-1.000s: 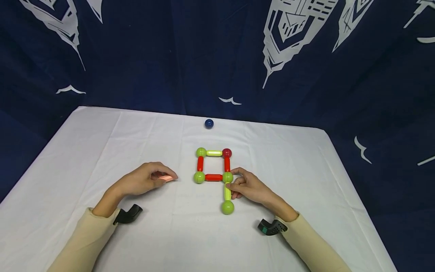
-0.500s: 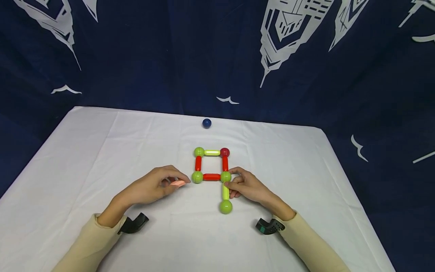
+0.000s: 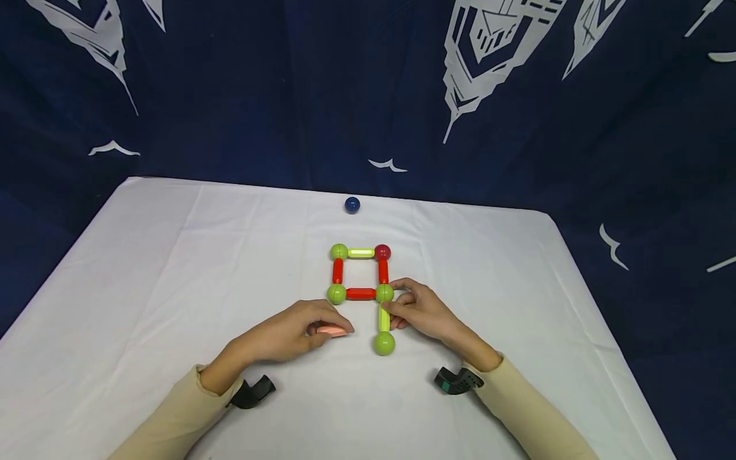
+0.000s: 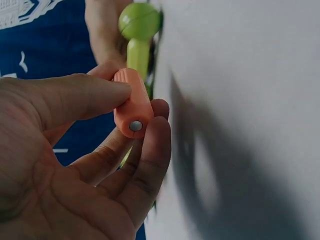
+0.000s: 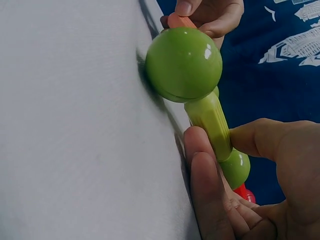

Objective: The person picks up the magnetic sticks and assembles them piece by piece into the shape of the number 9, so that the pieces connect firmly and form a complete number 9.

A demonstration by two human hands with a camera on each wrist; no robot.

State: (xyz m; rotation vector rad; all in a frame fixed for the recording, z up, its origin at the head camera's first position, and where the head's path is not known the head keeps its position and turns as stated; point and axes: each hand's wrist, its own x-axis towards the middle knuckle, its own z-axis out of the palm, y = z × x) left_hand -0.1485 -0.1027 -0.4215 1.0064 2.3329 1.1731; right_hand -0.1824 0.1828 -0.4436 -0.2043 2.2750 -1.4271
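An orange magnetic rod [image 4: 134, 102] with a metal disc in its end is pinched between the thumb and fingers of my left hand [image 3: 299, 329]. That hand is just below the lower-left green ball [image 3: 337, 294] of a ball-and-rod frame. My right hand [image 3: 422, 311] grips the yellow-green rod [image 5: 212, 122] that hangs off the frame's lower-right green ball [image 3: 384, 293]. A larger-looking green ball [image 5: 184, 65] caps this rod's near end. The square has red rods [image 3: 361, 294] on three sides, a yellow-green rod [image 3: 361, 253] on top and a red ball [image 3: 382, 252] at its upper-right corner.
A loose dark blue ball [image 3: 352, 205] lies near the far edge of the white-covered table [image 3: 259, 217]. Behind it hangs a navy curtain [image 3: 241, 96] with white prints. Each wrist carries a black camera mount [image 3: 253, 392].
My left hand has moved right and toward me, carrying the orange rod below the square. The right hand keeps its grip on the yellow-green rod in about the same place.
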